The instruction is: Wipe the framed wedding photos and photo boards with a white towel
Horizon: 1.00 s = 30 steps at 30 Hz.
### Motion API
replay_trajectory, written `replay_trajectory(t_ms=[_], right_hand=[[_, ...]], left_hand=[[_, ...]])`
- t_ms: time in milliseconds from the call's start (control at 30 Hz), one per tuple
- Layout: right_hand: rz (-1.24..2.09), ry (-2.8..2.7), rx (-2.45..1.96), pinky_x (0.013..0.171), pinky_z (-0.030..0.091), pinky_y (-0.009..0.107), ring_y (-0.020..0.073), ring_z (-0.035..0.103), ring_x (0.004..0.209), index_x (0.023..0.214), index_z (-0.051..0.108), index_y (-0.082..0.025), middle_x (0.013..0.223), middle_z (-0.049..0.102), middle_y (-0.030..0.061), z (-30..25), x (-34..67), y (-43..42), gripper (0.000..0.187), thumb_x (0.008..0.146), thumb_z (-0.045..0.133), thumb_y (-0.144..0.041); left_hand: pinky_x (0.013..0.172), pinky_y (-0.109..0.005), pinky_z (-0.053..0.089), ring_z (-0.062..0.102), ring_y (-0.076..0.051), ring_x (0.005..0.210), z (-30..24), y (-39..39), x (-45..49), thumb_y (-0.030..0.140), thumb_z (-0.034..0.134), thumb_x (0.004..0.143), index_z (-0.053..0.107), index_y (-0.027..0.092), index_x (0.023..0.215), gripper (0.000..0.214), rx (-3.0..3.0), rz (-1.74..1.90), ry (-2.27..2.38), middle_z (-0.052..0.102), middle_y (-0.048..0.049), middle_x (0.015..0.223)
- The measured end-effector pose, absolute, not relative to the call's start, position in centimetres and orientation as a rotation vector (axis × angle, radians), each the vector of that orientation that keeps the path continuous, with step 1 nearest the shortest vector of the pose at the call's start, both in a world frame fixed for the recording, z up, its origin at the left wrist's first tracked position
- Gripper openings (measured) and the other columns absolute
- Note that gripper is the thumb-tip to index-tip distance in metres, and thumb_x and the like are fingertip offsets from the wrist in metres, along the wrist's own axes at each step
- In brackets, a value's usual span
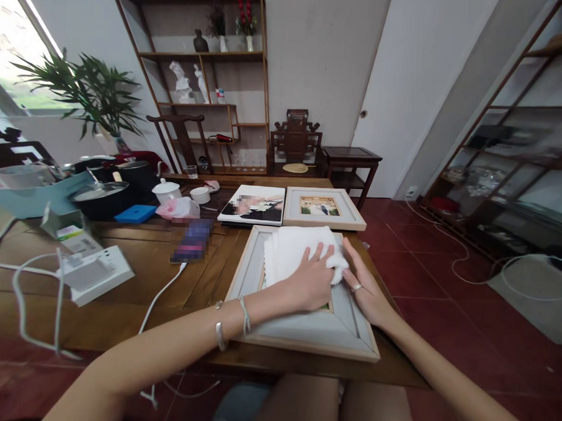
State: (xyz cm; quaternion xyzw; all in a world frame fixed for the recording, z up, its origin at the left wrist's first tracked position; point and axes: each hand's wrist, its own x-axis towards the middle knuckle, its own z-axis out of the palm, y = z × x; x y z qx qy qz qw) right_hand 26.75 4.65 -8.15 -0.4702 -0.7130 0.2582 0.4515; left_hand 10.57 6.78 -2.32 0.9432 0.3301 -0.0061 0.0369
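Observation:
A light wooden picture frame [298, 335] with a wide pale inner border lies near the table's front edge. Spread over its upper half is a folded white cloth [288, 251] with a scalloped edge, hiding most of the picture. My left hand [313, 277] presses on this cloth, fingers spread over it and part of it bunched beside the knuckles. At the frame's right side, my right hand [364, 288] holds the rim, fingers stretched along it and a ringed digit touching the bunched cloth. A small green bit of picture shows below my left hand.
Behind the frame lie a photo panel [253, 204] and another framed photo [325, 206]. To the left are a phone [193, 239] with a cable, an opened white box [94, 274], a blue box [135, 213], a lidded pan [100, 193] and a white teapot [165, 191].

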Motion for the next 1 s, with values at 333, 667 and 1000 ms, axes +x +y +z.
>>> replay_trajectory(t_ms=[333,667,1000], right_hand=[[0.652,-1.751,-1.202,0.113,0.013,0.046,0.0227,0.020,0.137,0.142,0.021,-0.029,0.151,0.022,0.0014,-8.1,26.7,4.7,0.057,0.089,0.041,-0.037],[0.546,-1.867,-1.189,0.112,0.011,0.049,0.0228,0.014,0.139,0.141,0.022,-0.032,0.153,0.014,-0.0005,-8.5,27.0,4.8,0.071,0.077,0.046,-0.013],[0.545,-1.846,-1.171,0.113,0.013,0.048,0.0236,0.018,0.138,0.138,0.029,-0.030,0.151,0.022,0.0000,-8.1,27.5,5.0,0.072,0.071,0.046,-0.008]], left_hand=[[0.099,-0.053,0.032,0.032,-0.042,0.126,-1.4,-1.9,5.3,0.015,0.053,0.074,0.067,0.008,0.088,0.021,3.068,-0.038,0.760,0.033,-0.0204,0.140],[0.098,-0.042,0.039,0.041,-0.024,0.123,2.3,-0.5,-3.4,0.000,0.036,0.075,0.063,0.012,0.097,0.037,3.056,1.041,1.161,0.049,-0.0112,0.130],[0.094,-0.043,0.039,0.044,-0.026,0.120,-2.4,2.6,-5.2,0.001,0.036,0.077,0.063,0.013,0.103,0.039,3.035,1.066,1.565,0.051,-0.0087,0.130]])
